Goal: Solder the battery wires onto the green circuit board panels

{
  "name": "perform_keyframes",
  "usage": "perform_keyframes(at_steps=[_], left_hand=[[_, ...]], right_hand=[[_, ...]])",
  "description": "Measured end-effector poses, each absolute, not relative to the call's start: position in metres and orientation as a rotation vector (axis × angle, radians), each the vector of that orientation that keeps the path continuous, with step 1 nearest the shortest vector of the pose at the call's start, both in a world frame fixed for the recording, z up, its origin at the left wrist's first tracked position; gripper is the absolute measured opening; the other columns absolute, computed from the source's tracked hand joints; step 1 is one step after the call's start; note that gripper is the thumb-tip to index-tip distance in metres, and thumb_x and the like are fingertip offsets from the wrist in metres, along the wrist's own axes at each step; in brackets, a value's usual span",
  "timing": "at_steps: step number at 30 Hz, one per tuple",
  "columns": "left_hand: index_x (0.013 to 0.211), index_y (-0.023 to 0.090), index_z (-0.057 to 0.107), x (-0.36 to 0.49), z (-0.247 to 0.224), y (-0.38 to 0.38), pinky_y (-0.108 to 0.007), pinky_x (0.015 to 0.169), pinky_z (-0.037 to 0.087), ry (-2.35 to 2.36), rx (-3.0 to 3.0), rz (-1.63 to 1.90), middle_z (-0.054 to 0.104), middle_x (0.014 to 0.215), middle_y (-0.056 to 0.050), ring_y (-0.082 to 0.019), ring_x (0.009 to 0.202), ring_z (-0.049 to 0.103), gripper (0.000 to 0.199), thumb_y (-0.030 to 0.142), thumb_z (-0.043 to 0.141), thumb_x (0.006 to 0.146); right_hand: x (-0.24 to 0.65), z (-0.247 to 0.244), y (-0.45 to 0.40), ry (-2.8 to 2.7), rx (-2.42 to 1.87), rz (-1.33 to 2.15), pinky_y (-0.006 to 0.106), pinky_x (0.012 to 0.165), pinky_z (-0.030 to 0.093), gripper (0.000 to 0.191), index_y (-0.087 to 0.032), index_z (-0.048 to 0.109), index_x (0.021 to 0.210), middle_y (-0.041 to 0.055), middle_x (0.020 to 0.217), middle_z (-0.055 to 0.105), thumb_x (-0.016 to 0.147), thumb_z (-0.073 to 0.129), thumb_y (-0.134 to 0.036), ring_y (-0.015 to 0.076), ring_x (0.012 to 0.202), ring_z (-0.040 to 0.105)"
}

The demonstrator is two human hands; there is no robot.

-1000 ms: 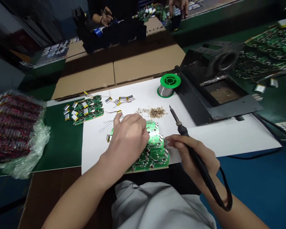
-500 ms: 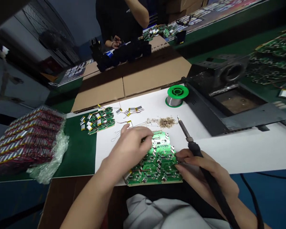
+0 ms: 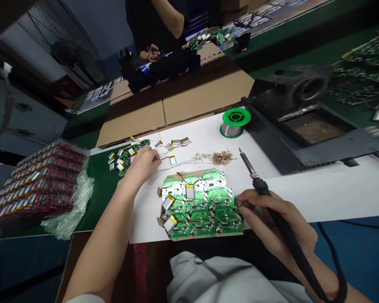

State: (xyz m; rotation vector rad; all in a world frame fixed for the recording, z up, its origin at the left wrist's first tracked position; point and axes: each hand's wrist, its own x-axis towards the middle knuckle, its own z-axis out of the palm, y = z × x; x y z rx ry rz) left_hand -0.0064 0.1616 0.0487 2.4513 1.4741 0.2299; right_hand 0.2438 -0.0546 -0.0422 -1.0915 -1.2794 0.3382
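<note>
My left hand [image 3: 144, 163] is closed at the wires of a small silver battery [image 3: 172, 160], beside a smaller group of green boards [image 3: 142, 148] with several batteries on them. My right hand [image 3: 278, 214] holds a soldering iron [image 3: 271, 202], its tip pointing up and away from me. The fingertips of that hand are at the right edge of a large green circuit board panel [image 3: 198, 210]. Batteries with yellow ends lie over the panel's left part, one of them [image 3: 190, 191] near its upper middle.
A solder spool [image 3: 236, 122] stands behind a brown granular pile [image 3: 222, 158]. To the right is a black metal housing [image 3: 303, 126]. Stacked batteries in bubble wrap [image 3: 41, 185] sit left. Across the cardboard [image 3: 189, 99], a person in dark clothing works.
My left hand has moved from over the panel to the far left, by the loose battery's wires, uncovering batteries on the panel. My right hand still holds the iron.
</note>
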Motion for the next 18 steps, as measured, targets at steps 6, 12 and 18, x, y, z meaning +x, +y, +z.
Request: perform_keyframes(at_steps=[6, 12, 18], left_hand=[[0.083, 0.022, 0.068, 0.003, 0.076, 0.126, -0.042, 0.093, 0.055, 1.290, 2.245, 0.645, 0.073, 0.117, -0.009, -0.027, 0.115, 0.067, 0.010, 0.028, 0.068, 0.091], [0.079, 0.023, 0.058, 0.028, 0.088, 0.075, -0.049, 0.103, 0.060, 0.893, 1.583, 1.129, 0.081, 0.103, -0.003, -0.026, 0.114, 0.075, 0.014, 0.018, 0.069, 0.087], [0.082, 0.023, 0.064, 0.040, 0.090, 0.049, -0.034, 0.071, 0.065, 0.846, 1.288, 0.862, 0.072, 0.070, 0.003, -0.017, 0.068, 0.076, 0.011, 0.016, 0.070, 0.088]], right_hand=[[0.242, -0.029, -0.053, -1.202, -1.136, 0.314, 0.032, 0.070, 0.066, 0.027, -0.027, 0.071, 0.113, 0.0026, 0.096, 0.080, 0.093, 0.068, -0.009, 0.0179, 0.078, 0.077], [0.240, 0.000, -0.047, -1.165, -1.091, 0.244, 0.035, 0.067, 0.062, 0.019, -0.025, 0.072, 0.108, 0.0038, 0.093, 0.078, 0.097, 0.062, -0.011, 0.0177, 0.073, 0.073], [0.238, 0.018, -0.048, -1.166, -1.090, 0.232, 0.036, 0.069, 0.062, 0.025, -0.025, 0.073, 0.110, 0.0039, 0.094, 0.078, 0.095, 0.065, -0.007, 0.0187, 0.077, 0.075]])
